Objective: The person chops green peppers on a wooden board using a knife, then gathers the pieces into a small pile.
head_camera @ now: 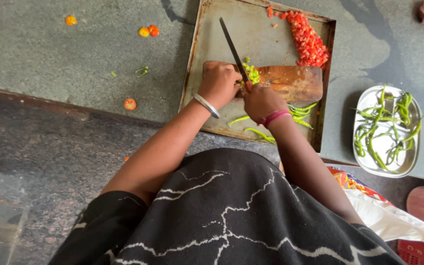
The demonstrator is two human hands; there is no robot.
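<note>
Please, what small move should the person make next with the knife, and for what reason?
Probably another short cut down through the green chillies on the wooden board. The right hand holds the knife with its blade raised over the chopped pile, and the left hand rests on the board beside that pile. Whole chillies lie on the tray, uncut.

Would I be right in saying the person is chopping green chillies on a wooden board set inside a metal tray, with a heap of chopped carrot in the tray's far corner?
Not quite: the head view shows the heap in the far corner of the metal tray is chopped red tomato, not carrot. The rest stands: the green chillies are being chopped on the wooden board with a knife.
</note>
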